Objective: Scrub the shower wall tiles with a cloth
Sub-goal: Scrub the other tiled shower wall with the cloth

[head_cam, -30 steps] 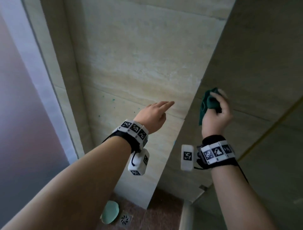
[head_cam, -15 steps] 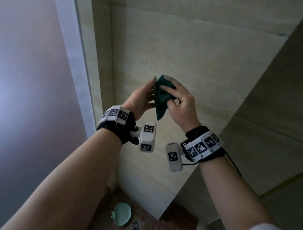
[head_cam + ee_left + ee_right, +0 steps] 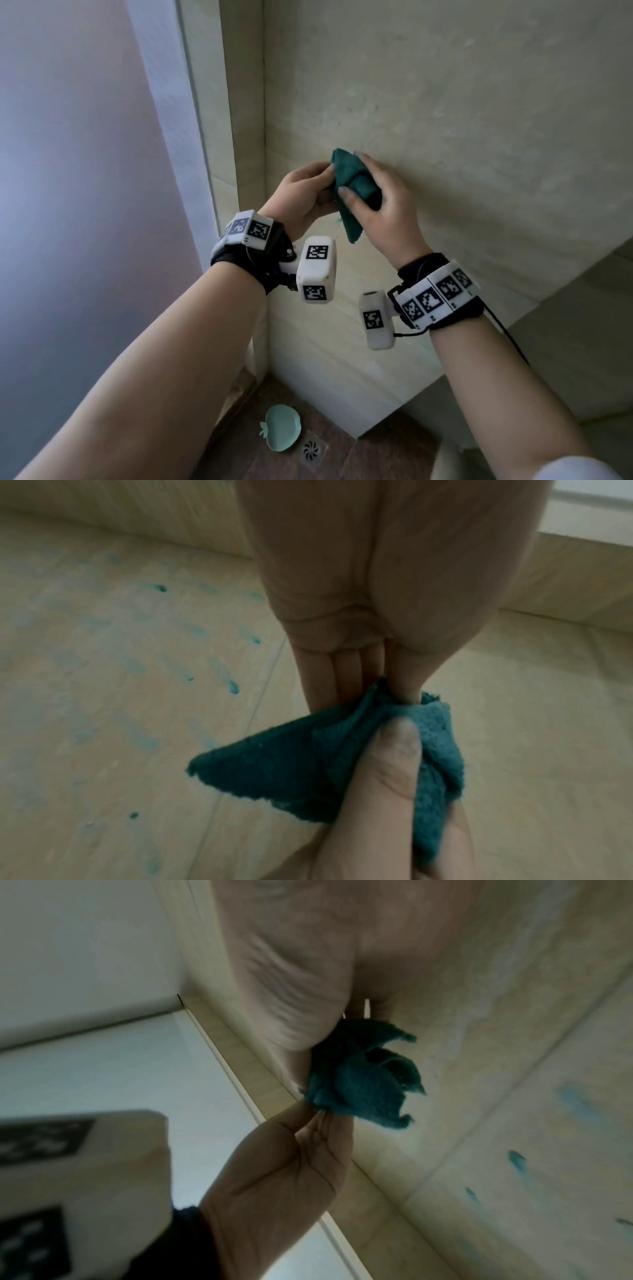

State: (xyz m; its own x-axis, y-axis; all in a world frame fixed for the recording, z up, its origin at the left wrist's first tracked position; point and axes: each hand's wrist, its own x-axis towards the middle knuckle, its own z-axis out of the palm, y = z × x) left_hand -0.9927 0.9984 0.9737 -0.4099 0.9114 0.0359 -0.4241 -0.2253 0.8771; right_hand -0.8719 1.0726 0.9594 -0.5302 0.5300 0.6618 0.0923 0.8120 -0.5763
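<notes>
Far left stands a frosted glass panel [image 3: 85,205] with a pale frame, meeting the beige shower wall tiles [image 3: 462,137] at the corner. Low down on the reddish-brown floor [image 3: 376,455] lies a mint-green dish [image 3: 282,426] shaped like a fruit, just beside a round metal drain [image 3: 312,449].

The person's left hand [image 3: 301,198] is raised in front of the tiles, its fingertips curled and pinching one edge of a dark green cloth [image 3: 352,185]. The left wrist view shows the thumb [image 3: 407,688] and fingers meeting on a gathered fold of that cloth [image 3: 308,764]. Directly to the right, the right hand [image 3: 383,209] grips the same cloth, thumb [image 3: 356,202] across its front and fingers wrapped behind, so the cloth is bunched between the two hands with a corner hanging down beneath them. It is held up close to the wall; I cannot tell whether it touches the tile.

Both wrists carry black straps with white marker blocks. In the wrist views, teal drips and smears [image 3: 232,688] streak the tiles near a grout line, and more marks [image 3: 517,1160] show on the tile to the right of the cloth [image 3: 359,1074].
</notes>
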